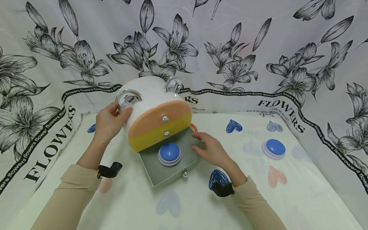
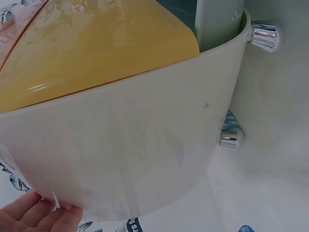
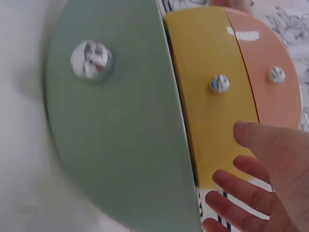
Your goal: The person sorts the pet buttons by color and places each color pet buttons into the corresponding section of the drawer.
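A white, rounded drawer cabinet (image 1: 149, 89) with silver-rimmed, ear-like rings on top stands tilted in the head view. Its orange drawer (image 1: 155, 116) and yellow drawer (image 1: 152, 137) are closed, while the green bottom drawer (image 1: 152, 169) is pulled out. A blue push button (image 1: 169, 151) on a white base sits inside the green drawer. My left hand (image 1: 110, 123) grips the cabinet's left side beside one ring; its fingertips (image 2: 67, 217) show at the far edge in the left wrist view. Over the green drawer's right edge is my right hand (image 1: 214, 150), fingers spread and holding nothing.
A second blue push button (image 1: 275, 148) on a white base lies on the table at the right. The pale tablecloth (image 1: 189, 207) has printed hearts. Behind hangs a white curtain (image 1: 201, 73) with black flower drawings.
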`<state>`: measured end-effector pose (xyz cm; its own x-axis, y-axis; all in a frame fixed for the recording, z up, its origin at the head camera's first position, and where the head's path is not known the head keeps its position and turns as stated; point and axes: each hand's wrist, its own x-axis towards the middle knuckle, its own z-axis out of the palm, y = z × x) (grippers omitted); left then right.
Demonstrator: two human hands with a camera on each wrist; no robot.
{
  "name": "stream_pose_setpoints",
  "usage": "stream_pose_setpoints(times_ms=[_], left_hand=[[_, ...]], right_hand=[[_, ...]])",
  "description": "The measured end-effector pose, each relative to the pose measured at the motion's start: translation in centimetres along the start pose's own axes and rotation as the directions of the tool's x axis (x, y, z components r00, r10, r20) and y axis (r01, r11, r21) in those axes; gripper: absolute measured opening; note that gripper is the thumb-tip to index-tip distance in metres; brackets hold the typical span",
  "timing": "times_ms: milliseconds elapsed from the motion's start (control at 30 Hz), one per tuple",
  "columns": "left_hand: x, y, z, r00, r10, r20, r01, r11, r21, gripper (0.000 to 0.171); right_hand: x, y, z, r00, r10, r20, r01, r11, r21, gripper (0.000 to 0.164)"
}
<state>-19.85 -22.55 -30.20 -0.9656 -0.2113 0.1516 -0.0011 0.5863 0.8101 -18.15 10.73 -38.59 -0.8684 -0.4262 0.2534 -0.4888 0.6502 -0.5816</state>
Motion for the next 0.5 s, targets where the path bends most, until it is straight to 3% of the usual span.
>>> stream_pose_setpoints(times_ms=[267,500], left_hand=[[0.0,-0.1,0.1,1.0,0.001,-0.005,-0.001,1.0,-0.003,0.074],[-0.1,0.0,0.1,1.0,0.003,-0.008,-0.003,1.0,-0.005,0.072]], right_hand=[[-1.8,3.7,-1.8,0.985,0.046,-0.166,-0.046,0.999,0.004,0.043],[-3.4,7.3,-3.6,0.933,0.094,-0.347,-0.097,0.995,0.011,0.041]])
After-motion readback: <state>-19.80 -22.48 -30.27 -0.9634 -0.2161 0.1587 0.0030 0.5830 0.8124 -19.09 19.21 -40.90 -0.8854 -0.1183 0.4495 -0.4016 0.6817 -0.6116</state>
